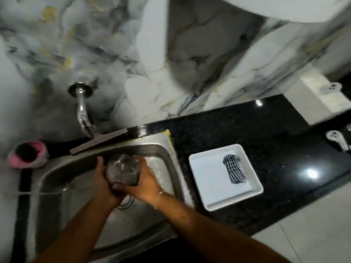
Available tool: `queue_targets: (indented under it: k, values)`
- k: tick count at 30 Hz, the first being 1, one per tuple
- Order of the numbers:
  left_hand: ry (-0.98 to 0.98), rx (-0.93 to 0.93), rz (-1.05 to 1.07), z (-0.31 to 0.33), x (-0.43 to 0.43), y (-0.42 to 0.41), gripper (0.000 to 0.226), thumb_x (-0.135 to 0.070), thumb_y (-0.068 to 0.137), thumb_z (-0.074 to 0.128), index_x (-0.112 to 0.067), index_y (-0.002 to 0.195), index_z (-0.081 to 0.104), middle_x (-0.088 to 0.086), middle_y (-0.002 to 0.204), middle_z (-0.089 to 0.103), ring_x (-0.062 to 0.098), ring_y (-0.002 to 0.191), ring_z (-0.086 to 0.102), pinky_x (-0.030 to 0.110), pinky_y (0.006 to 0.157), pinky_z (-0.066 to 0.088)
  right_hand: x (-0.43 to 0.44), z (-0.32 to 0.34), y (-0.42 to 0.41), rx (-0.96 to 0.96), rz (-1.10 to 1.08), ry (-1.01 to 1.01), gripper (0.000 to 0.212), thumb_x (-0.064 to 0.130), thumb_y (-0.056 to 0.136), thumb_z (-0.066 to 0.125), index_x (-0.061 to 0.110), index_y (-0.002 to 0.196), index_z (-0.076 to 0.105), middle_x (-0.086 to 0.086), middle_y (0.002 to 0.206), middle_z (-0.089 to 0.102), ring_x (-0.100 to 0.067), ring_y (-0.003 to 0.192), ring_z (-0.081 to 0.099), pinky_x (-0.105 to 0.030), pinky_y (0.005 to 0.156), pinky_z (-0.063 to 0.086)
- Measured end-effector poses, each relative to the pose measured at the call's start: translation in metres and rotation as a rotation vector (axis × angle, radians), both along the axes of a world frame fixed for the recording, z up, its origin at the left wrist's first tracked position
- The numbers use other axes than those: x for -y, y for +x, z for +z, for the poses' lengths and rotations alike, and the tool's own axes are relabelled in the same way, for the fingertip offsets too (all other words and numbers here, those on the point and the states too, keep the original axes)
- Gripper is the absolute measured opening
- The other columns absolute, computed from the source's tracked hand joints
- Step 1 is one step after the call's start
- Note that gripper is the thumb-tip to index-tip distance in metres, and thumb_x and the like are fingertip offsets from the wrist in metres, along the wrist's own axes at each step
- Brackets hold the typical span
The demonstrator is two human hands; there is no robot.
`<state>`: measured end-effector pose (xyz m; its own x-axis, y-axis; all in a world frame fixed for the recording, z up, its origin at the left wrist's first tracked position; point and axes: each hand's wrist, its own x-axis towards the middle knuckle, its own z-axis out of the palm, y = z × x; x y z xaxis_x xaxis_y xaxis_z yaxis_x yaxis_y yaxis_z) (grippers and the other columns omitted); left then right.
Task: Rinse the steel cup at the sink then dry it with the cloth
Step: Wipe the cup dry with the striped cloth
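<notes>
The steel cup (123,170) is held over the sink (169,149), below the wall tap (82,109); whether water runs is lost in blur. The left hand (103,184) wraps its near left side, fingers closed round it, and the right hand (145,184) closes on its right side, thumb under the base. By my reading the rinse is in progress; drying is not begun, since the checked cloth (234,168) lies untouched in the white tray (212,198) on the black table (247,126), just right of the sink. A pink scrubber (28,154) sits far left. Nothing blocks the way to the cloth, though the tray rim must be cleared
</notes>
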<state>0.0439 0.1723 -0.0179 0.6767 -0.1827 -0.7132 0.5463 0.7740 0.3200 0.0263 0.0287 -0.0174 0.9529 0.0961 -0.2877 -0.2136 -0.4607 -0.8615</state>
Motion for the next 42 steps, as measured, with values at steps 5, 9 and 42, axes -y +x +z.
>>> queue_targets:
  k: [5, 9, 42]
  values:
    - [-0.118, 0.01, -0.236, -0.006, 0.01, 0.003, 0.08, -0.064, 0.093, 0.073, -0.018, 0.157, 0.061, 0.023, 0.161, 0.059, 0.053, 0.145, 0.058, 0.079, 0.117, 0.04, 0.095, 0.012, 0.008, 0.088, -0.157, -0.02, 0.091, 0.054, 0.087, 0.084, 0.026, 0.165, 0.045, 0.002, 0.162, 0.058, -0.013, 0.149, 0.055, -0.034, 0.129, 0.044]
    - [-0.195, -0.005, -0.372, 0.001, 0.043, 0.005, 0.061, -0.059, 0.096, 0.069, -0.018, 0.14, 0.075, 0.022, 0.165, 0.055, 0.057, 0.15, 0.05, 0.079, 0.118, 0.038, 0.218, 0.016, 0.012, -0.12, -0.644, -0.314, 0.05, 0.025, 0.107, 0.071, 0.002, 0.151, 0.059, -0.019, 0.153, 0.062, -0.033, 0.145, 0.058, -0.039, 0.126, 0.039]
    - [0.195, 0.004, -0.47, 0.021, 0.119, 0.008, 0.059, -0.063, 0.092, 0.063, -0.014, 0.116, 0.086, 0.018, 0.113, 0.084, 0.035, 0.095, 0.084, 0.056, 0.079, 0.068, 0.12, 0.06, -0.016, -0.005, -0.123, -0.242, 0.05, 0.047, 0.097, 0.078, 0.034, 0.145, 0.074, 0.0, 0.135, 0.081, -0.022, 0.128, 0.076, -0.041, 0.111, 0.059]
